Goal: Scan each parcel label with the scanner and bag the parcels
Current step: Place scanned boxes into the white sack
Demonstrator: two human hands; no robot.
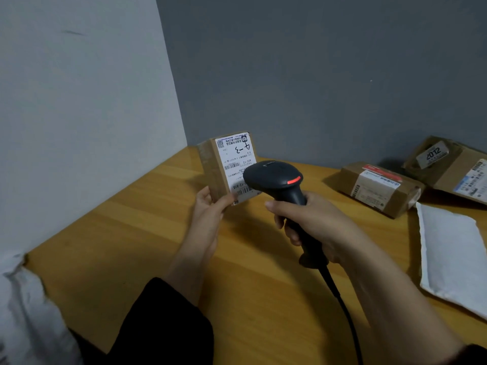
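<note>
Parcels [224,167] [379,189] [448,164] three; scanner [274,177] one; white padded bag [453,254] one

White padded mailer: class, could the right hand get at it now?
Probably yes: bare table lies between right hand and white padded mailer, though the hand grips the scanner.

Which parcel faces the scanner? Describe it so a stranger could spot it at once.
Find the table in the wall corner. There the left hand holds a small box upright before the scanner. Only this parcel is held; its label bears handwriting.
</note>
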